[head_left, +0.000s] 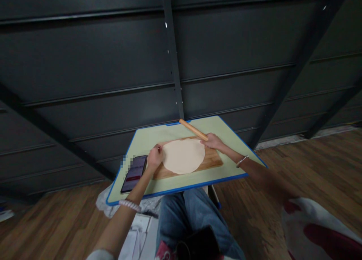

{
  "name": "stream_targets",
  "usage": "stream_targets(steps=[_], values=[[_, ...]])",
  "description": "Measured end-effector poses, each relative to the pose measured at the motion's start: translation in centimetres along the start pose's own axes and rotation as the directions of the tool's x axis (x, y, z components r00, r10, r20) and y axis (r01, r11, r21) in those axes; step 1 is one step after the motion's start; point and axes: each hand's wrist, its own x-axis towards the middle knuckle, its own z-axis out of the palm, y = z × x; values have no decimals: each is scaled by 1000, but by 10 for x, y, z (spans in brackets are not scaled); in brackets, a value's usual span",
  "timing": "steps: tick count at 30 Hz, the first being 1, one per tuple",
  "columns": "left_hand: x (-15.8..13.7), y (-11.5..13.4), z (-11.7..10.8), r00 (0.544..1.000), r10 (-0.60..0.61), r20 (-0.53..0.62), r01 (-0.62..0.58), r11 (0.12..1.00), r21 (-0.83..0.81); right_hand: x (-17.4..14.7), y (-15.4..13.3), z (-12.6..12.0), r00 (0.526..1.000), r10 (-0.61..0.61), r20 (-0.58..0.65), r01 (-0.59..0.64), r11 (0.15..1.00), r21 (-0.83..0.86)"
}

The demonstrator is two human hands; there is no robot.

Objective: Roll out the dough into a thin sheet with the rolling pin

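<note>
A pale, thin round sheet of dough [183, 156] lies flat on a wooden cutting board [214, 158]. At its left edge my left hand [155, 156] is closed, with the fingertips curled in on the rim. My right hand [214, 141] is closed too, its thumb and fingers at the dough's upper right edge. A wooden rolling pin [194, 129] slants from the back of the table towards my right hand. Its near end meets the knuckles; whether the hand also bears on it is unclear.
The board rests on a light green folding table [236, 145] with a blue rim. A phone [134, 174] lies left of my left hand. Behind the table rises a dark panelled wall [135, 56]. My knees are under the front edge, and wooden flooring [311, 165] surrounds it.
</note>
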Motion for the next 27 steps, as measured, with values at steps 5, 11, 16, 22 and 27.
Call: stream_targets(steps=[5, 11, 16, 22, 27], values=[[-4, 9, -1, 1000, -19, 3, 18, 1000, 25, 2, 4, -3, 1000, 10, 21, -10, 1000, -9], [-11, 14, -1, 985, 85, -148, -54, 978, 202, 10, 7, -11, 997, -69, -23, 67, 993, -95], [-15, 19, 7, 907, 395, -149, -349, 900, 262, 23, 2, -20, 972, -236, 12, 234, 959, -160], [-5, 13, 25, 880, 460, 121, -475, 855, 208, 45, -22, -22, 880, -467, 83, 472, 849, -237], [-4, 10, 26, 878, 463, 120, -478, 851, 216, 58, -38, -10, 847, -527, 70, 525, 808, -267]])
